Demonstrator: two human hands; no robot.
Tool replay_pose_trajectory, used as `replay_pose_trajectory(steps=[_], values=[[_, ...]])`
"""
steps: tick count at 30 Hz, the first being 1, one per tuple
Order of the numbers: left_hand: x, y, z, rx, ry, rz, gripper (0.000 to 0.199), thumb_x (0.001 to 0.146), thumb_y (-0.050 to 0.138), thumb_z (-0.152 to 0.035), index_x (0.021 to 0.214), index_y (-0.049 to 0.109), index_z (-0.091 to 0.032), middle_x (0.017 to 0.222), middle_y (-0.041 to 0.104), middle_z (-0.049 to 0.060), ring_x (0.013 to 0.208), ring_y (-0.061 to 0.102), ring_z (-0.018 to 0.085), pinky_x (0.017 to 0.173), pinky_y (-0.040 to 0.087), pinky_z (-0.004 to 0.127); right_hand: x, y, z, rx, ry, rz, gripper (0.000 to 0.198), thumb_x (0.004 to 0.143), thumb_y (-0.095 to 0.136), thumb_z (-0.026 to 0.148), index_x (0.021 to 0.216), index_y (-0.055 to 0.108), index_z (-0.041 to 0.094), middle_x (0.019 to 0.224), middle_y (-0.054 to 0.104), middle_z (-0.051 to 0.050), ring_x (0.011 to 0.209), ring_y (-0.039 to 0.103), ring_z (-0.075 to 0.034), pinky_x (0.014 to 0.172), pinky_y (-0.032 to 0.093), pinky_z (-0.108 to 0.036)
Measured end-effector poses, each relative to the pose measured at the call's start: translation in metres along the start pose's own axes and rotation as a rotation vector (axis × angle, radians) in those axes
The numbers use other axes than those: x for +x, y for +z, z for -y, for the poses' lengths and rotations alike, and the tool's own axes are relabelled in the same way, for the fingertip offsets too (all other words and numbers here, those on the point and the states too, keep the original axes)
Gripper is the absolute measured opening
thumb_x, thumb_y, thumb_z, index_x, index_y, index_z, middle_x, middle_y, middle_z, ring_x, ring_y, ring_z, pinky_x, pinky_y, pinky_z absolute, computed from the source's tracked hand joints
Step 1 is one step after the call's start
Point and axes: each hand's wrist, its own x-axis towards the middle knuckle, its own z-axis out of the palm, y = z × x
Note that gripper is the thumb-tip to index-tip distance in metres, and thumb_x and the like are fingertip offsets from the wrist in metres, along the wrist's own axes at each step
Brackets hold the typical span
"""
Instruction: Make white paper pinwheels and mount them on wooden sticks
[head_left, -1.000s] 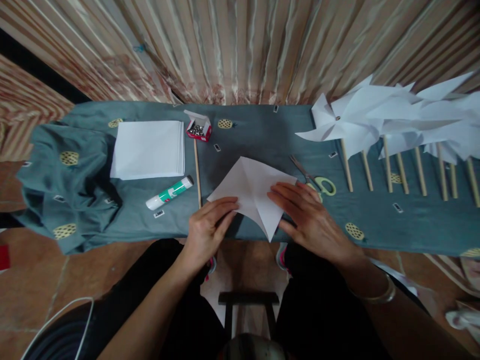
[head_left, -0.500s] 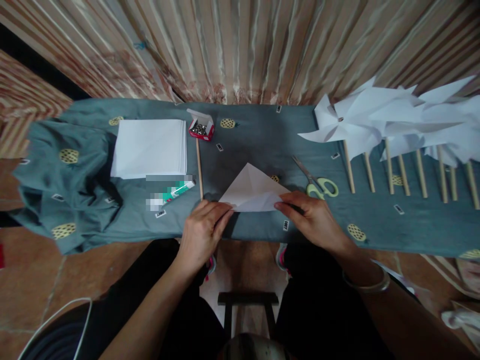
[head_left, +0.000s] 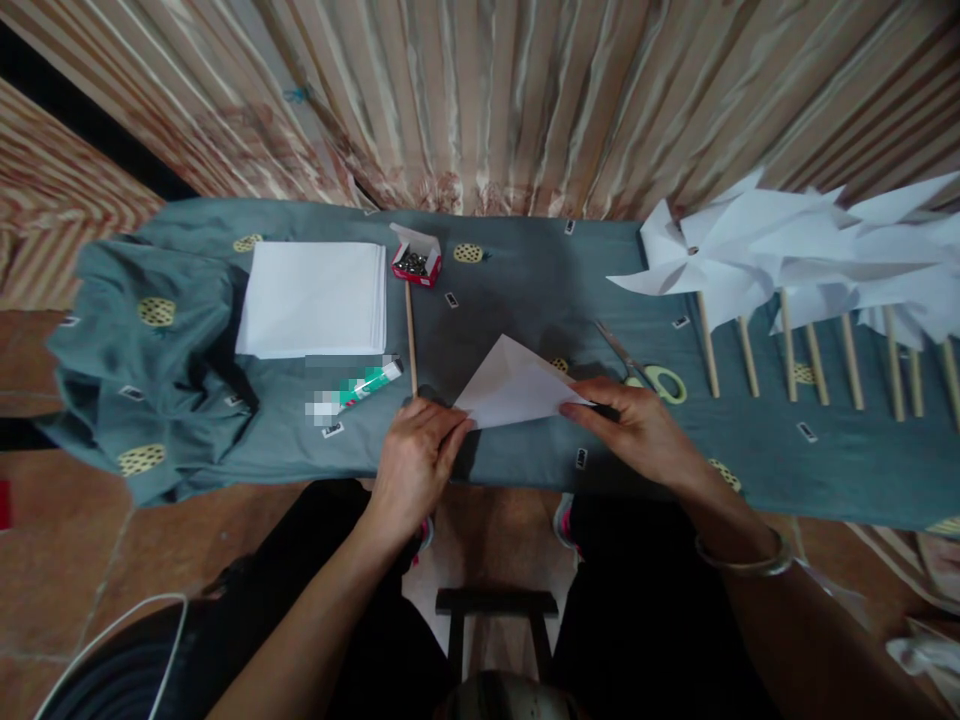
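Observation:
A white sheet of paper (head_left: 517, 385), folded into a triangle with its peak pointing away from me, is held between my two hands just above the cloth. My left hand (head_left: 421, 445) pinches its left corner between thumb and fingers. At the right corner, my right hand (head_left: 626, 420) grips the paper the same way. A thin wooden stick (head_left: 411, 335) lies just beyond my left hand. Close to my right hand rest scissors (head_left: 664, 383) with pale green handles, partly covered by its fingers.
On the left are a stack of white paper (head_left: 313, 300), a green-and-white glue stick (head_left: 367, 385) and a red open box (head_left: 416, 262) of small metal pins. Paper pinwheels (head_left: 720, 250) on wooden sticks fill the right side. Bunched cloth (head_left: 172, 370) lies far left.
The folded paper's right side has tilted up slightly, and my right hand has moved a little right, over part of the scissors' handle. The whole view has shifted slightly.

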Motion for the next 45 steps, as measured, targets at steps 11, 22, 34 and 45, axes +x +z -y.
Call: replay_pose_trajectory(steps=[11, 22, 34, 45], values=[[0.006, 0.002, 0.006, 0.071, -0.056, 0.013, 0.021, 0.096, 0.053, -0.026, 0.099, 0.070, -0.015, 0.085, 0.074, 0.008, 0.080, 0.068, 0.021, 0.075, 0.056, 0.035, 0.014, 0.011, 0.003, -0.160, 0.076, -0.110, 0.017, 0.089, 0.060, 0.032, 0.091, 0.074, 0.022, 0.083, 0.076, -0.002, 0.072, 0.070, -0.021, 0.065, 0.049, -0.031], [0.000, 0.029, -0.035, 0.212, 0.332, 0.127, 0.039, 0.097, 0.049, -0.019, 0.135, 0.050, -0.008, 0.140, 0.060, 0.016, 0.140, 0.045, 0.031, 0.111, 0.044, 0.052, 0.019, 0.010, 0.007, -0.166, 0.136, -0.078, 0.015, 0.091, 0.059, 0.032, 0.089, 0.071, 0.022, 0.085, 0.077, -0.003, 0.077, 0.071, -0.022, 0.070, 0.050, -0.033], [0.006, 0.034, -0.028, 0.300, 0.261, 0.253, 0.054, 0.096, 0.054, -0.036, 0.143, 0.045, -0.012, 0.150, 0.051, 0.014, 0.144, 0.038, 0.037, 0.115, 0.035, 0.063, 0.026, 0.008, 0.009, -0.318, 0.063, -0.091, 0.016, 0.090, 0.059, 0.032, 0.092, 0.072, 0.023, 0.081, 0.077, -0.003, 0.068, 0.072, -0.022, 0.063, 0.049, -0.031], [0.006, 0.035, -0.029, 0.356, 0.253, 0.267, 0.055, 0.097, 0.052, -0.039, 0.143, 0.045, -0.012, 0.151, 0.050, 0.013, 0.143, 0.040, 0.037, 0.114, 0.037, 0.061, 0.031, 0.006, 0.014, -0.325, 0.131, -0.036, 0.018, 0.091, 0.058, 0.031, 0.096, 0.073, 0.021, 0.089, 0.079, -0.004, 0.081, 0.075, -0.024, 0.071, 0.052, -0.033]])
